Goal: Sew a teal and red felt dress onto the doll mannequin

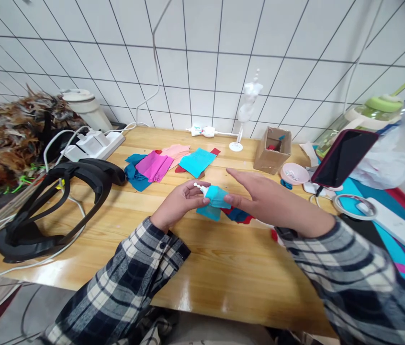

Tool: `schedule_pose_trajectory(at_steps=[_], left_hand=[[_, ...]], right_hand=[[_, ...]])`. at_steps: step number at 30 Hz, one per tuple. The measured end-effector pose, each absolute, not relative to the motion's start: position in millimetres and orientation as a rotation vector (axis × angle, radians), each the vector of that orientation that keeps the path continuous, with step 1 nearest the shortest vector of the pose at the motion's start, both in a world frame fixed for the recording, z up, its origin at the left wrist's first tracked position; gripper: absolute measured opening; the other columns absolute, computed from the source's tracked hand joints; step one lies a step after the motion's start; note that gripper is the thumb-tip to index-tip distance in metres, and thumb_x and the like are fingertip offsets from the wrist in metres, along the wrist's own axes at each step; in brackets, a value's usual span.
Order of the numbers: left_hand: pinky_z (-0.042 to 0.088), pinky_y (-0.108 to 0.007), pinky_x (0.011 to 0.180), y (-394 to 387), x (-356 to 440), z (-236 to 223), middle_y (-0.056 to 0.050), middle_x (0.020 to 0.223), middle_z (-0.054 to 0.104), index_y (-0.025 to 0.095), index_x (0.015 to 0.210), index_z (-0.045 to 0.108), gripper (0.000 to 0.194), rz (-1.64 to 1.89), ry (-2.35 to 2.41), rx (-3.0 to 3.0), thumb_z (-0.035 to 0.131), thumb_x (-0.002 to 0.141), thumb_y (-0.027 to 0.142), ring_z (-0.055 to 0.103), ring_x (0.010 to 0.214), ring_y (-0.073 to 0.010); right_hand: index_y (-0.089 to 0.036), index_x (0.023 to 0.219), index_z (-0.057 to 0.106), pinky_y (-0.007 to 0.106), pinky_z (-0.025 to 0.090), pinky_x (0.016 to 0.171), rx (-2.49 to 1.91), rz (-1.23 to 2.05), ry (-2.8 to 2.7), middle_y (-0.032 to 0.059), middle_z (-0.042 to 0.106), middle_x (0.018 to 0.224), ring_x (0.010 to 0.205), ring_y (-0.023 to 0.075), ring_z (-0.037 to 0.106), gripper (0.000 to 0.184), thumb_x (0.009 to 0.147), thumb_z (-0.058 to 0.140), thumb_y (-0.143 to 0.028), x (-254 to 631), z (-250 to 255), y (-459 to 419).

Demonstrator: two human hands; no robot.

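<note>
In the middle of the head view, my left hand (184, 197) is closed around a small white doll mannequin (200, 187), its knobbed neck pointing up and left. Turquoise cloth (217, 196) wraps the mannequin's torso, and a flap of it hangs below. My right hand (260, 191) has its fingers stretched out, with the thumb touching the cloth's right side. Under that thumb, dark blue and red fabric scraps (239, 215) show on the table. A second white mannequin (247, 103) stands upright on a round base by the wall; another (203, 131) lies on its side.
Fabric pieces (154, 166) in several colours lie behind my hands on the wooden table (202, 268). A cardboard box (273, 149), a pink bowl (295, 173) and a propped phone (344, 158) stand right. Left are a black headset frame (66, 206), a power strip (96, 146) and brown feathers (19, 134).
</note>
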State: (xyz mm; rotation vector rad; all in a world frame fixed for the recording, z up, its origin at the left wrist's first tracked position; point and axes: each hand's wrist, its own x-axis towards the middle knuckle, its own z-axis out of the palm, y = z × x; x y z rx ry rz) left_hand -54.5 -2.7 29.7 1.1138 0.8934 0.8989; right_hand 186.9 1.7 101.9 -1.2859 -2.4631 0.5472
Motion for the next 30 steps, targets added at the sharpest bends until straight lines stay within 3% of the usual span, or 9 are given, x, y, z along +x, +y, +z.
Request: schedule_pose_trajectory(at_steps=[4, 9, 10, 12, 15, 17, 21, 26, 30], left_hand=[[0.054, -0.031, 0.077, 10, -83, 94, -0.006, 0.100, 0.071, 0.016, 0.110, 0.061, 0.049, 0.767, 0.958, 1.316, 0.080, 0.066, 0.025, 0.068, 0.090, -0.0197], [0.053, -0.027, 0.063, 9, -75, 200, -0.003, 0.088, 0.071, 0.018, 0.107, 0.063, 0.042, 0.532, 1.123, 1.716, 0.077, 0.068, 0.028, 0.068, 0.077, -0.0190], [0.052, -0.026, 0.061, 7, -66, 213, -0.003, 0.086, 0.071, 0.019, 0.105, 0.064, 0.040, 0.494, 1.168, 1.786, 0.076, 0.069, 0.028, 0.068, 0.075, -0.0186], [0.050, -0.024, 0.059, 2, -47, 228, -0.002, 0.084, 0.071, 0.020, 0.104, 0.064, 0.036, 0.431, 1.224, 1.900, 0.074, 0.070, 0.028, 0.067, 0.072, -0.0174], [0.050, -0.023, 0.063, -4, -25, 233, -0.001, 0.088, 0.069, 0.022, 0.108, 0.063, 0.036, 0.357, 1.235, 2.004, 0.070, 0.074, 0.028, 0.066, 0.074, -0.0153], [0.051, -0.025, 0.068, -6, -15, 233, -0.002, 0.096, 0.068, 0.023, 0.113, 0.060, 0.041, 0.354, 1.230, 2.026, 0.070, 0.074, 0.027, 0.065, 0.079, -0.0151], [0.053, -0.030, 0.075, -8, -6, 225, -0.004, 0.102, 0.065, 0.023, 0.119, 0.053, 0.050, 0.468, 1.189, 1.949, 0.073, 0.073, 0.027, 0.063, 0.087, -0.0169], [0.052, -0.028, 0.071, -9, 4, 207, -0.004, 0.097, 0.062, 0.020, 0.099, 0.054, 0.033, 0.687, 1.068, 1.743, 0.074, 0.075, 0.027, 0.062, 0.089, -0.0182], [0.048, -0.024, 0.062, -12, 13, 195, -0.005, 0.092, 0.063, 0.018, 0.094, 0.057, 0.025, 0.824, 1.101, 1.643, 0.071, 0.079, 0.033, 0.061, 0.078, -0.0154]], right_hand=[[-0.034, 0.142, 0.045, 0.049, 0.050, 0.098, -1.087, 0.942, -2.537, 0.0039, 0.054, 0.140, 0.125, 0.0322, 0.054, 0.060, 0.088, 0.053, -0.058, 210, 153, 11], [-0.038, 0.150, 0.025, 0.050, 0.049, 0.099, -0.763, 1.129, -2.213, 0.0036, 0.033, 0.155, 0.135, 0.0318, 0.043, 0.080, 0.082, 0.064, -0.056, 199, 163, 0], [-0.037, 0.150, 0.025, 0.051, 0.047, 0.102, -0.687, 1.146, -2.152, 0.0040, 0.033, 0.155, 0.136, 0.0318, 0.040, 0.084, 0.079, 0.067, -0.055, 191, 159, -4], [-0.035, 0.145, 0.036, 0.050, 0.044, 0.106, -0.629, 1.116, -1.983, 0.0046, 0.038, 0.152, 0.139, 0.0296, 0.036, 0.072, 0.082, 0.069, -0.046, 178, 149, -12], [-0.030, 0.126, 0.055, 0.046, 0.050, 0.100, -0.618, 1.110, -1.746, 0.0073, 0.040, 0.150, 0.142, 0.0297, 0.030, 0.046, 0.083, 0.068, -0.039, 171, 137, -15], [-0.028, 0.117, 0.058, 0.046, 0.053, 0.095, -0.610, 1.109, -1.665, 0.0092, 0.046, 0.145, 0.136, 0.0301, 0.041, 0.040, 0.081, 0.071, -0.037, 175, 133, -13], [-0.028, 0.115, 0.054, 0.041, 0.056, 0.091, -0.653, 1.060, -1.663, 0.0061, 0.062, 0.123, 0.113, 0.0239, 0.061, 0.045, 0.076, 0.076, -0.031, 189, 135, -8], [-0.028, 0.122, 0.052, 0.028, 0.062, 0.068, -0.742, 1.061, -1.614, 0.0086, 0.059, 0.124, 0.116, 0.0255, 0.058, 0.053, 0.075, 0.076, -0.035, 198, 138, -5], [-0.029, 0.131, 0.046, 0.023, 0.060, 0.058, -0.791, 0.989, -1.548, 0.0103, 0.058, 0.117, 0.111, 0.0251, 0.059, 0.062, 0.075, 0.074, -0.033, 198, 135, -3]])
